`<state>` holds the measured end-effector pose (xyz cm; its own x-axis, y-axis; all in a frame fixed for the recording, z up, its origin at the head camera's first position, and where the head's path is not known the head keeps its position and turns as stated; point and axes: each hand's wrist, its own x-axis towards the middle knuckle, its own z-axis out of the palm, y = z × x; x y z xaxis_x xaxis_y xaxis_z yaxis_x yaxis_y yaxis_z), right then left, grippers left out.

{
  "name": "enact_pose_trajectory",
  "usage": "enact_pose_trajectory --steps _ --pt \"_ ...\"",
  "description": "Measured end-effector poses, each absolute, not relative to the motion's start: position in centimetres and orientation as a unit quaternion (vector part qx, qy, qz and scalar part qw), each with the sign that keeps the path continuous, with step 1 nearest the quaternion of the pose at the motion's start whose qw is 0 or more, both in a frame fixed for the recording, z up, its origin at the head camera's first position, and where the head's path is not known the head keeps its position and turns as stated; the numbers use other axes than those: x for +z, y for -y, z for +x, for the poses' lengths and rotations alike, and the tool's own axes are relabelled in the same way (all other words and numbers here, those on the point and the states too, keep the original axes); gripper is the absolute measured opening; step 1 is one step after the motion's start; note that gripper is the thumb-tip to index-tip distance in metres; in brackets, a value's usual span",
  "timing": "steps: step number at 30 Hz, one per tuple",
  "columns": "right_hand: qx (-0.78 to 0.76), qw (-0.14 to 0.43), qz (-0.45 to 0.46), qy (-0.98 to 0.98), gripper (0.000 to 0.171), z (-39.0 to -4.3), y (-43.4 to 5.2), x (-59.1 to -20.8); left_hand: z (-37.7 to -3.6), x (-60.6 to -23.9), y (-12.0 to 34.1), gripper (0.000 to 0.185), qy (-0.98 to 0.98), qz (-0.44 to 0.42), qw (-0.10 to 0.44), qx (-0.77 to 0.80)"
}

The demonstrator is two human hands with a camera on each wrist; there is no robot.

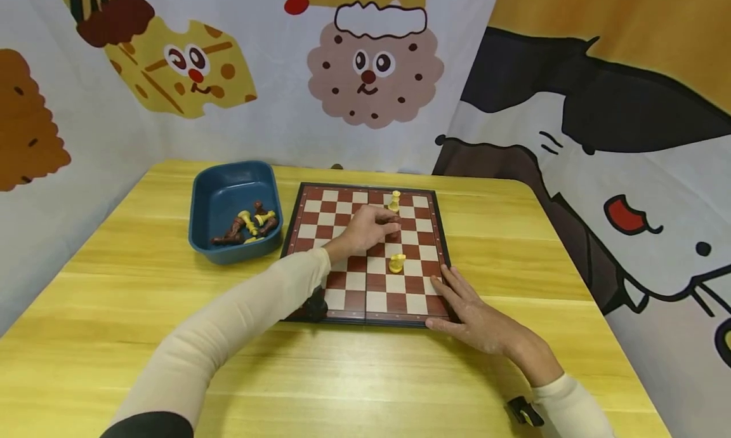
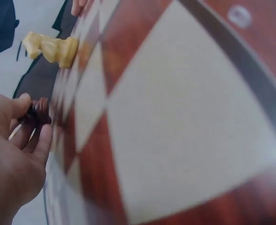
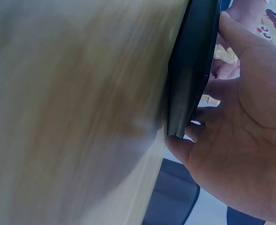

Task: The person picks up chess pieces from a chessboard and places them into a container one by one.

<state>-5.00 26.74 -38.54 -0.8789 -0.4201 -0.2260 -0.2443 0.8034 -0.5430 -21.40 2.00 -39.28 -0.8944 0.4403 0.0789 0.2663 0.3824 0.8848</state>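
Observation:
My left hand (image 1: 364, 230) reaches over the chessboard (image 1: 415, 303) and pinches a dark brown chess piece (image 2: 42, 110) between thumb and fingers. Its top is hidden by the hand, so its kind cannot be made out. A cream knight (image 1: 396, 264) stands upright on the board, nearer to me than that piece. Beyond the hand, toward the far edge, stands a cream rook (image 1: 395, 200). My right hand (image 1: 476, 317) rests at the board's near right corner, fingers extended over the right edge and thumb at the front edge; in the right wrist view its fingertips touch the dark board side (image 3: 189, 84).
Left of the board sits a blue plastic tray (image 1: 219, 255) with several brown and cream chess pieces (image 1: 248, 225) lying in it. The wooden table (image 1: 365, 374) meets printed cloth (image 1: 285, 133) at the back and sides.

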Motion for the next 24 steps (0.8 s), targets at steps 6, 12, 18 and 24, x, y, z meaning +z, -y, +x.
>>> enact_pose_trajectory --steps 6,12,18,24 --pt "-0.253 0.163 -0.179 -0.937 0.09 -4.9 -26.6 -38.7 -21.5 -37.8 -0.8 0.03 -0.794 0.212 0.102 0.561" --pt "-0.25 0.169 -0.179 -0.936 0.092 -4.8 -26.9 -38.5 -22.0 -35.8 1.7 0.029 -0.78 0.206 0.101 0.582" --pt "-0.255 0.157 -0.184 -0.936 0.09 -5.1 -27.3 -38.1 -22.8 -33.3 5.0 0.03 -0.784 0.188 0.09 0.585" --pt "-0.253 0.163 -0.19 -0.935 0.09 -5.0 -27.1 -38.7 -22.0 -32.6 9.7 0.028 -0.781 0.179 0.071 0.594"
